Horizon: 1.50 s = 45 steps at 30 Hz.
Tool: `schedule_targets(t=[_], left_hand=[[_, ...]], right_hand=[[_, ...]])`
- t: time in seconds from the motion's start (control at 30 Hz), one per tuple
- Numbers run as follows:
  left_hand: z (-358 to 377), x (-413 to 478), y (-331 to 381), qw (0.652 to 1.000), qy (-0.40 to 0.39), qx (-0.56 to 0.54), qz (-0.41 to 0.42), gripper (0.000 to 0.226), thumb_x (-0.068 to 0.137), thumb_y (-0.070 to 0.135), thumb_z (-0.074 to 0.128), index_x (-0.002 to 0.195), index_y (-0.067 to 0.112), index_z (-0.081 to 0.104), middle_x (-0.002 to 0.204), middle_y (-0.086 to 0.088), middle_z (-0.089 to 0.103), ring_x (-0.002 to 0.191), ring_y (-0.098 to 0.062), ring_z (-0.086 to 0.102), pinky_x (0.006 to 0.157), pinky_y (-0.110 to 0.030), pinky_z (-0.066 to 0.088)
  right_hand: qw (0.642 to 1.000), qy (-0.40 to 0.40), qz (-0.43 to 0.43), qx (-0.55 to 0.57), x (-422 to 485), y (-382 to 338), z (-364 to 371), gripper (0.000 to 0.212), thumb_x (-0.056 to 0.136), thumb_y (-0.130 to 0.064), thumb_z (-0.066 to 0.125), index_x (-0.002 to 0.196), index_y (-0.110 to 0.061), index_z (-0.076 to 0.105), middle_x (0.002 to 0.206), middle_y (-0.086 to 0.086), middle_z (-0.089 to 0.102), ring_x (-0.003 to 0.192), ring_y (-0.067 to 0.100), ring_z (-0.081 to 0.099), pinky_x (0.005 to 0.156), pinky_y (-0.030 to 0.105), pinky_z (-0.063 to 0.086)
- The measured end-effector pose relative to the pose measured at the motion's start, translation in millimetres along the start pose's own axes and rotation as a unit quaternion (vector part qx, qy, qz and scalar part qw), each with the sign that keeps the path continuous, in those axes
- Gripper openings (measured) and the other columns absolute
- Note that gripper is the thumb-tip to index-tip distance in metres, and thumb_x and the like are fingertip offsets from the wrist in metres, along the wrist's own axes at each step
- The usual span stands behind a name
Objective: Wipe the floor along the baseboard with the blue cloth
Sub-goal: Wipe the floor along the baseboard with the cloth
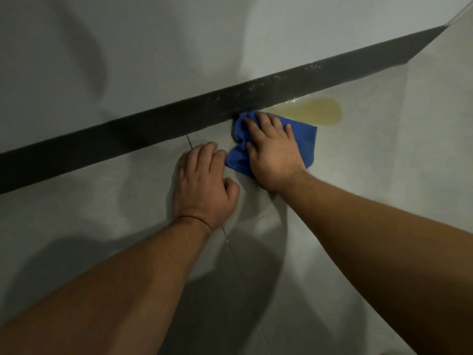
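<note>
A crumpled blue cloth (304,139) lies on the grey floor (371,175), its top corner touching the dark baseboard (179,121). My right hand (273,149) presses flat on the cloth with straight, spread fingers pointing at the baseboard. My left hand (202,183) rests on the floor just left of the cloth, fingertips bent under at the cloth's left edge; whether they touch it I cannot tell. A yellowish stain (317,111) spreads on the floor just right of the cloth, against the baseboard.
The grey wall (153,47) rises above the baseboard, which runs diagonally from lower left to a corner at the upper right (445,26). A thin tile joint (230,249) crosses the floor under my left wrist. White specks dot the baseboard above the stain.
</note>
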<state>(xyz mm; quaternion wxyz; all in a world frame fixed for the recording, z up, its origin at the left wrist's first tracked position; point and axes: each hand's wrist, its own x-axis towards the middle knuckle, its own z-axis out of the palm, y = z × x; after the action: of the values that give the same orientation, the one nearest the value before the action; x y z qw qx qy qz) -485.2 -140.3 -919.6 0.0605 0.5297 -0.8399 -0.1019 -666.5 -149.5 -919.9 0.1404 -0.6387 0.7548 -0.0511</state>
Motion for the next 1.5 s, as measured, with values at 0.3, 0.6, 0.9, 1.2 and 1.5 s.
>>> schedule_targets(t=[0.3, 0.6, 0.9, 1.2, 1.5], left_hand=[[-2.5, -0.2, 1.0, 1.000, -0.011, -0.025, -0.008, 0.061, 0.086, 0.036, 0.049, 0.142, 0.013, 0.052, 0.150, -0.011, 0.048, 0.140, -0.030, 0.041, 0.121, -0.051, 0.032], [-0.1, 0.2, 2.0, 1.000, 0.002, 0.005, -0.007, 0.061, 0.084, 0.038, 0.047, 0.140, 0.013, 0.053, 0.146, -0.012, 0.050, 0.137, -0.030, 0.043, 0.118, -0.050, 0.037], [0.0, 0.3, -0.2, 1.000, -0.007, 0.007, -0.001, 0.061, 0.088, 0.039, 0.044, 0.143, 0.013, 0.051, 0.149, -0.012, 0.049, 0.139, -0.031, 0.043, 0.119, -0.050, 0.037], [-0.4, 1.1, 1.8, 1.000, 0.001, 0.006, 0.004, 0.061, 0.086, 0.037, 0.045, 0.141, 0.012, 0.051, 0.147, -0.013, 0.049, 0.137, -0.032, 0.043, 0.118, -0.051, 0.037], [1.3, 0.8, -0.2, 1.000, -0.001, 0.000, 0.007, 0.060, 0.088, 0.036, 0.046, 0.142, 0.011, 0.050, 0.147, -0.013, 0.049, 0.137, -0.032, 0.044, 0.118, -0.051, 0.037]], right_hand=[[0.999, 0.006, 0.028, -0.029, -43.1, 53.4, -8.7, 0.060, 0.105, -0.050, 0.027, 0.161, -0.030, 0.026, 0.169, 0.001, 0.023, 0.156, 0.023, 0.018, 0.127, 0.055, 0.011], [1.000, -0.011, 0.026, -0.008, 4.0, 28.9, -13.7, 0.060, 0.106, -0.040, 0.034, 0.162, -0.022, 0.026, 0.171, 0.005, 0.017, 0.157, 0.028, 0.012, 0.127, 0.051, 0.006], [0.997, -0.007, 0.072, -0.021, -25.7, 73.2, -19.2, 0.062, 0.104, -0.055, 0.023, 0.162, -0.035, 0.020, 0.172, -0.004, 0.015, 0.158, 0.021, 0.009, 0.126, 0.058, 0.002], [0.999, -0.036, -0.009, -0.010, -1.4, 60.1, -24.8, 0.058, 0.106, -0.042, 0.033, 0.162, -0.031, 0.023, 0.172, 0.000, 0.015, 0.158, 0.024, 0.009, 0.128, 0.054, 0.004], [0.997, 0.034, 0.066, 0.007, -27.8, 107.3, -28.0, 0.059, 0.104, -0.048, 0.030, 0.160, -0.031, 0.032, 0.169, -0.001, 0.026, 0.155, 0.022, 0.020, 0.127, 0.055, 0.009]])
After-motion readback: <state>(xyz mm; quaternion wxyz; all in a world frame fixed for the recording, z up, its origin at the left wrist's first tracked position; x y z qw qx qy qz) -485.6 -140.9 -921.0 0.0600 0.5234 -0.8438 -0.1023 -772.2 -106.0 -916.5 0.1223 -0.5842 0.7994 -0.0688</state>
